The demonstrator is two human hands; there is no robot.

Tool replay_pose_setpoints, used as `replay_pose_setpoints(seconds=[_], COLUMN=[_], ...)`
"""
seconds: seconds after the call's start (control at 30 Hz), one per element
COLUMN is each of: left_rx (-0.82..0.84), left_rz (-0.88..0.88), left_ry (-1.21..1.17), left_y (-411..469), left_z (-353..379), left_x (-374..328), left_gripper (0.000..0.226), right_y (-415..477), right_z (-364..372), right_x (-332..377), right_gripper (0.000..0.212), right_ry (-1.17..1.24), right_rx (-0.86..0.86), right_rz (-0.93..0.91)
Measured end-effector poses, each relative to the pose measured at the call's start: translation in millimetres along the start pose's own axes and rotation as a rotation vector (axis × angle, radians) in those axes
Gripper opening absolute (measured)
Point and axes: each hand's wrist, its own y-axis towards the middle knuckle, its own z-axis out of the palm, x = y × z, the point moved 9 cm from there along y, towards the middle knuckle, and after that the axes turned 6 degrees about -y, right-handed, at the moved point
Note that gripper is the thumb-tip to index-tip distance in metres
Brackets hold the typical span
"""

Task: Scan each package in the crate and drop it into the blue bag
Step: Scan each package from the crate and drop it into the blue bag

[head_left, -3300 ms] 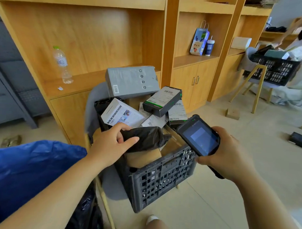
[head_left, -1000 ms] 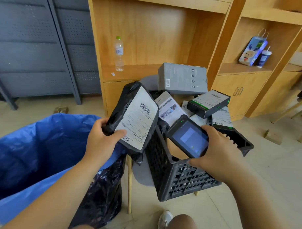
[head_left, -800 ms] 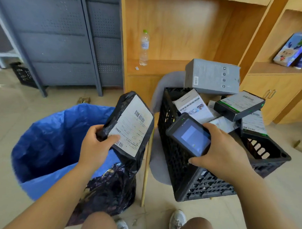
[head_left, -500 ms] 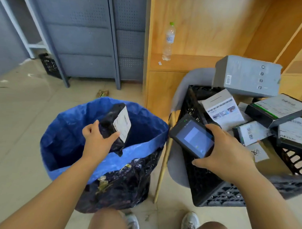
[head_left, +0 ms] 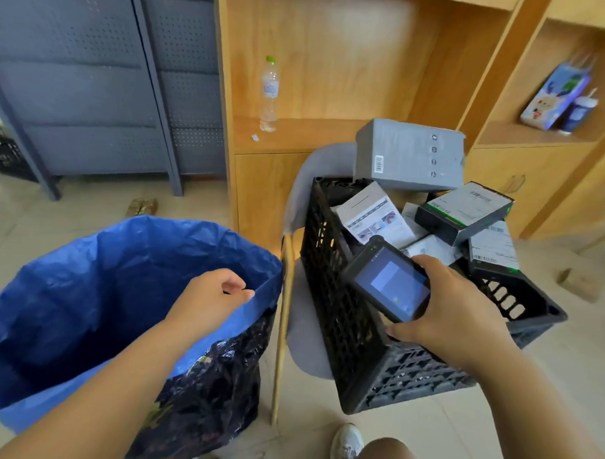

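Now that the black mailer is gone from the left hand (head_left: 211, 296), presumably down inside the blue bag (head_left: 86, 290) and out of sight, that's one more package done! The left fingers hang loosely curled over the bag's right rim, holding nothing. The right hand (head_left: 452, 317) grips the scanner (head_left: 388, 284) above the crate (head_left: 342, 316), which sits on a grey chair (head_left: 304, 339) at right. A grey box (head_left: 408, 154), white box (head_left: 373, 214) and black box (head_left: 464, 211) await scanning. Behind stands wooden shelving (head_left: 334, 58) with a water bottle (head_left: 270, 94), grey cabinets (head_left: 76, 84) far left, tiled floor (head_left: 424, 432) below.
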Motion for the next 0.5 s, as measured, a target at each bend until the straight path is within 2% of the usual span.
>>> replay_pose_setpoints(seconds=[0.2, 0.33, 0.5], left_rx=[0.109, 0.120, 0.042], left_rz=[0.205, 0.265, 0.322], left_ry=[-0.024, -0.002, 0.114], left_y=[20, 47, 96], left_z=[63, 107, 138], left_x=[-102, -149, -186], left_gripper=[0.009, 0.015, 0.055], right_y=[-6, 0, 19], right_z=[-29, -41, -49], right_x=[-70, -110, -146], right_gripper=[0.096, 0.094, 0.094], right_ry=[-0.007, -0.007, 0.006], right_rx=[-0.068, -0.102, -0.122], right_rz=[0.125, 0.177, 0.216])
